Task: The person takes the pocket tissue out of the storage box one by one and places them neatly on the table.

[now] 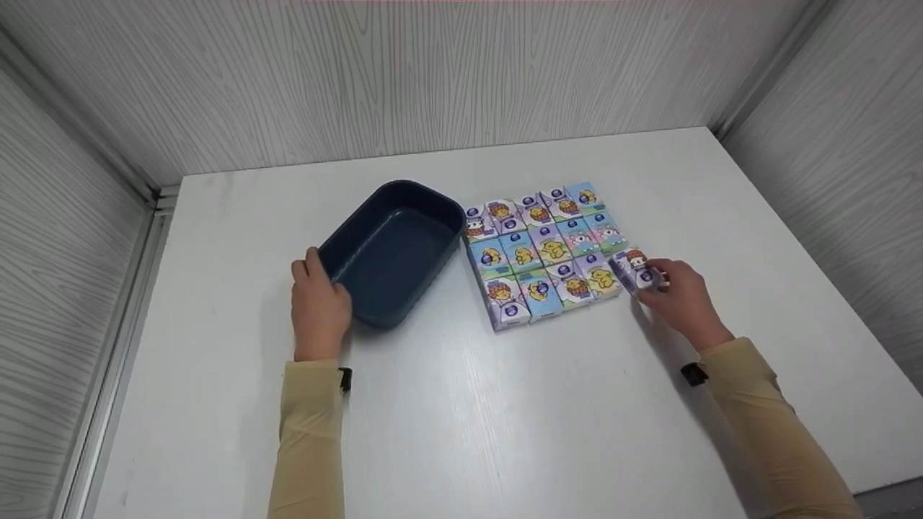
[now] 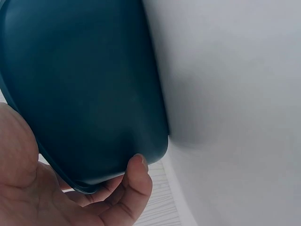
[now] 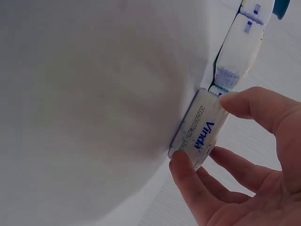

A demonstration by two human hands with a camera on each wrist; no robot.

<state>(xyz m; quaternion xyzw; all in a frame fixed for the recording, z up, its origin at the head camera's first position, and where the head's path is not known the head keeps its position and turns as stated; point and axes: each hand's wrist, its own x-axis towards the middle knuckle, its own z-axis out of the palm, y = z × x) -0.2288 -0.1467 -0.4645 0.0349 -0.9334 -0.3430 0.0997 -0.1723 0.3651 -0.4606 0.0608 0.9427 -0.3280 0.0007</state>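
My left hand (image 1: 319, 310) grips the near-left side of a dark blue plastic basin (image 1: 389, 263), fingers curled round its outer wall (image 2: 94, 84). With its rim upward, the basin stands left of a block of small tissue packs (image 1: 551, 245) and holds nothing that I can see. The packs lie flat in three tight rows, with cartoon prints in purple, blue and white. At the block's lower right corner, my right hand (image 1: 681, 299) pinches one tissue pack (image 1: 634, 268) between thumb and fingers. "Vinda" is printed on that pack's side (image 3: 200, 127); it sits slightly askew to its row.
The white table (image 1: 461, 418) carries all of these things. A wood-grain panel (image 1: 447, 79) rises behind it, with more panels at left (image 1: 65, 252) and right (image 1: 844, 144). The basin's right corner is close against the block's upper left packs.
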